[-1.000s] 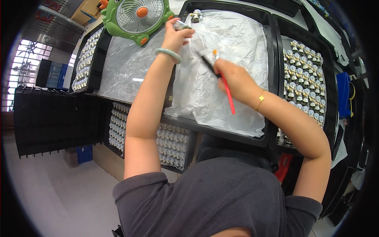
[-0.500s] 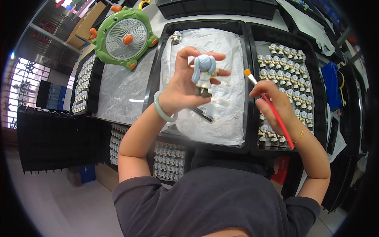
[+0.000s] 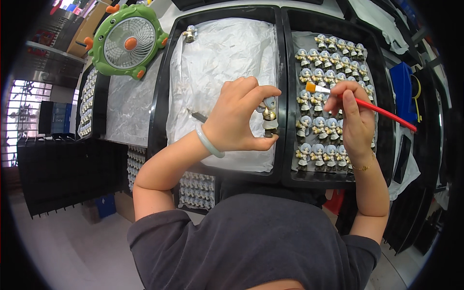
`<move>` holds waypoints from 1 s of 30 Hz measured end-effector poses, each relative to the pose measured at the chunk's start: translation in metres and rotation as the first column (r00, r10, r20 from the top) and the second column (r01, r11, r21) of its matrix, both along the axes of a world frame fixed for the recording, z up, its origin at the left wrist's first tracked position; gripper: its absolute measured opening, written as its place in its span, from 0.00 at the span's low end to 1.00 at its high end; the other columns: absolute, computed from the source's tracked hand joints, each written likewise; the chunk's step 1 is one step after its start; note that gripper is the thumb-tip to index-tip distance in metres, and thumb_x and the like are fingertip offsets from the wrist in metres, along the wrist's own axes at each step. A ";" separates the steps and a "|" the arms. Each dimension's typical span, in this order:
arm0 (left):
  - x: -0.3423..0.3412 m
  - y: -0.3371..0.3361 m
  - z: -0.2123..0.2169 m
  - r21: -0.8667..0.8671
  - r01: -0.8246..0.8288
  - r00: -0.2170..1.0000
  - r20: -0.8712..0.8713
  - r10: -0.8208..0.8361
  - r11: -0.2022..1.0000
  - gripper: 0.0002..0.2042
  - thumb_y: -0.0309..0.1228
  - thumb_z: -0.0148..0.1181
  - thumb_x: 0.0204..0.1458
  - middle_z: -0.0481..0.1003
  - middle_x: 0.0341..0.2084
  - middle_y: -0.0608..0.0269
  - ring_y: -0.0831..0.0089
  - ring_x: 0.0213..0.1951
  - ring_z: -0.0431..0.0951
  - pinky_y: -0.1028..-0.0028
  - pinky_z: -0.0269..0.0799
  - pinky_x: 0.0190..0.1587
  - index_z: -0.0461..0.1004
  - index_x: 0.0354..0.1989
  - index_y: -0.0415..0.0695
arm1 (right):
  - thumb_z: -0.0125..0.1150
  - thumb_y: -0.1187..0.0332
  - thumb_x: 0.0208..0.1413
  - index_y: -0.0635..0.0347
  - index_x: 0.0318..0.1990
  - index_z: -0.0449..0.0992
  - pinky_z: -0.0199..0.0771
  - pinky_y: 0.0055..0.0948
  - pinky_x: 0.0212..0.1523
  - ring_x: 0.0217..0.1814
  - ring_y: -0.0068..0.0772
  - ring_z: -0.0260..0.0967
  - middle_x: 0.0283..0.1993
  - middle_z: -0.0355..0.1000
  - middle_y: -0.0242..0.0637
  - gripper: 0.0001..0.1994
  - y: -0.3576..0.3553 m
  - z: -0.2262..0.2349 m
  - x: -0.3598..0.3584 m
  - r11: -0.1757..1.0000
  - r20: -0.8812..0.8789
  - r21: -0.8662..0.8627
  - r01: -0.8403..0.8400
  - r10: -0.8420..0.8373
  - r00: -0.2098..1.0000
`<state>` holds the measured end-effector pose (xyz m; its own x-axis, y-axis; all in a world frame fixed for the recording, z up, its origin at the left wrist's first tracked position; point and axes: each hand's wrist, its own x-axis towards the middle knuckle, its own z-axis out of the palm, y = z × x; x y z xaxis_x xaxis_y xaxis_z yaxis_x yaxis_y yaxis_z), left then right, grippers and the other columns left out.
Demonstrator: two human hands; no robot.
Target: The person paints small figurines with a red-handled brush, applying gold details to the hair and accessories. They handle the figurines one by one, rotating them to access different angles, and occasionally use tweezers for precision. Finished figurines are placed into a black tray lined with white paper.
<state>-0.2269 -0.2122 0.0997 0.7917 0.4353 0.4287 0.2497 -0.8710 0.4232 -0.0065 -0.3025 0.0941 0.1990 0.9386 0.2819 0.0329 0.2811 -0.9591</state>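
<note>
1. The left hand (image 3: pixel 237 118) was pinched shut on a small figurine (image 3: pixel 269 116), with the thumb under its base and the fingertips curled over the top of its pale blue head. The figure sat upright in that pinch, right over the divider between the two middle trays.
2. The right hand (image 3: pixel 350 118) had its fingers closed around a red-handled paintbrush (image 3: pixel 367 104). The orange bristle tip pointed left toward the figurine but wasn't touching it, there was a small gap. The handle stuck out to the right past the tray edge.
3. Below the left hand was a black tray (image 3: pixel 162 96) lined with crinkled white paper (image 3: pixel 222 53), mostly bare, with one lone figure (image 3: pixel 189 33) up at its far corner and a dark thin tool (image 3: pixel 197 115) lying on the paper just left of the wrist. So plenty of open room there.
4. The right-hand tray (image 3: pixel 288 145) was packed with rows of finished-looking figurines (image 3: pixel 319 128), tight together; the right hand hovered directly above them.
5. Both forearms came up from the bottom, elbows bent out wide, wrists lifted off the trays. The left wrist had a pale bangle (image 3: pixel 209 143), the right a thin gold bracelet (image 3: pixel 361 167).
6. Off to the far left sat a green fan (image 3: pixel 128 41) and another paper-lined tray (image 3: pixel 126 104), well apart from the hands.
</note>
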 end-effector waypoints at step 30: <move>-0.047 0.247 -0.041 0.001 -0.557 0.822 -0.144 0.551 0.830 0.33 0.31 0.69 0.28 0.62 0.42 0.50 0.61 0.46 0.66 0.69 0.64 0.48 0.59 0.46 0.40 | 0.59 0.73 0.43 0.60 0.24 0.72 0.61 0.29 0.20 0.18 0.34 0.60 0.19 0.66 0.33 0.02 0.007 -0.007 -0.014 0.934 0.593 0.301 -0.195 -0.023 0.805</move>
